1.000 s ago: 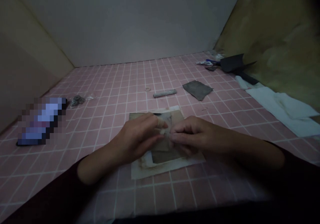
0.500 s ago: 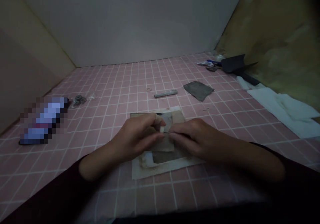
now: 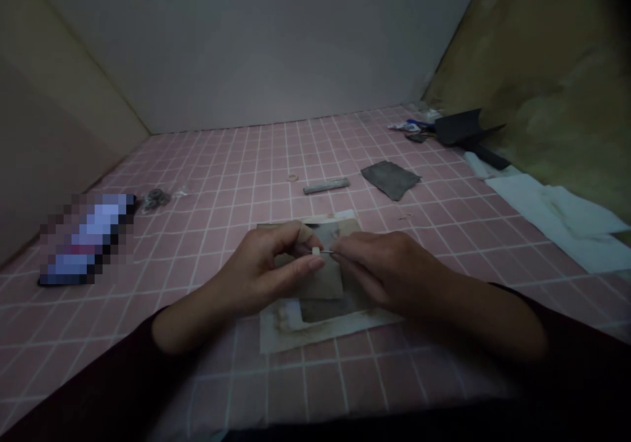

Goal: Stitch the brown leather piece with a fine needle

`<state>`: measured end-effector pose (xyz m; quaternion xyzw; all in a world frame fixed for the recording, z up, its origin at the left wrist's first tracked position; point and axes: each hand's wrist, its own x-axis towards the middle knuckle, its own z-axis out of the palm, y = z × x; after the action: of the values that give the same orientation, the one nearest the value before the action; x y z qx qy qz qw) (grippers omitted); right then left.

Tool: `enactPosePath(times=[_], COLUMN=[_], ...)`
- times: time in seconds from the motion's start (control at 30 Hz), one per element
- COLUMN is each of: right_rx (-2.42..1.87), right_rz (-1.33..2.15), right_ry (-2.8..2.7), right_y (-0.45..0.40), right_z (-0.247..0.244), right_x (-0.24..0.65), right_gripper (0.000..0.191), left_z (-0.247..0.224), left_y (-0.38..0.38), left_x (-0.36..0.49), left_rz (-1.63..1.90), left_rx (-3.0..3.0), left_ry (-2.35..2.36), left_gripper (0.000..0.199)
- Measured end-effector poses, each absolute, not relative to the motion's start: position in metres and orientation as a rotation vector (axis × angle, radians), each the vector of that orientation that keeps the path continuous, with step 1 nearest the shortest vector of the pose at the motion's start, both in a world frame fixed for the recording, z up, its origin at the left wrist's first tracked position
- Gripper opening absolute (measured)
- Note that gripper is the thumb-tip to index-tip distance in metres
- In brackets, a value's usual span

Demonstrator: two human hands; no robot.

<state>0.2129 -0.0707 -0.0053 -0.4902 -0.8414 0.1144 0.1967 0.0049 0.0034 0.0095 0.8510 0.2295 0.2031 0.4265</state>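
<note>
My left hand [image 3: 269,264] pinches a small pale piece [image 3: 316,251] between thumb and fingers, with a tan strip wrapped round one finger. From the right, my right hand [image 3: 389,264] grips a thin metallic rod [image 3: 327,252] whose tip meets the pale piece. Both hands are over a stack of sheets: a tan, sandpaper-like sheet [image 3: 320,287], a dark grey one [image 3: 328,310] and a stained whitish cloth or paper [image 3: 280,340] beneath.
Beyond the hands lie a grey rolled tube [image 3: 326,186], a pale ring [image 3: 293,178] and a dark grey sheet [image 3: 392,179]. A pixelated phone-like object [image 3: 91,239] and grey rings [image 3: 156,197] are left; white sheets [image 3: 552,218] and a black folded object [image 3: 461,128] are right.
My hands have shifted slightly up and left. The pale piece is turned a little, and more of the thin rod shows between my hands.
</note>
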Motion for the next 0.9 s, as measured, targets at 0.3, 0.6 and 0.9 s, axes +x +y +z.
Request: enactPosePath(times=[0.3,0.6,0.9], right_rx=[-1.238,-1.427,-1.221], right_rz=[1.296,0.407,1.167], right_ry=[-2.123,-2.343,-2.227], right_y=[-0.065,-0.068,-0.067], right_z=[0.013,-0.002,0.013], right_x=[0.217,0.212,0.217], right_gripper=[0.033,0.017,0.031], left_z=[0.001,0.007,0.004], left_y=[0.004,0.003,0.002], left_x=[0.005,0.005,0.004], left_rz=[0.592,0.531,0.513], left_rx=[2.439,2.272,2.47], left_ry=[0.455,0.566,0.471], left_gripper=[0.014,0.015,0.014])
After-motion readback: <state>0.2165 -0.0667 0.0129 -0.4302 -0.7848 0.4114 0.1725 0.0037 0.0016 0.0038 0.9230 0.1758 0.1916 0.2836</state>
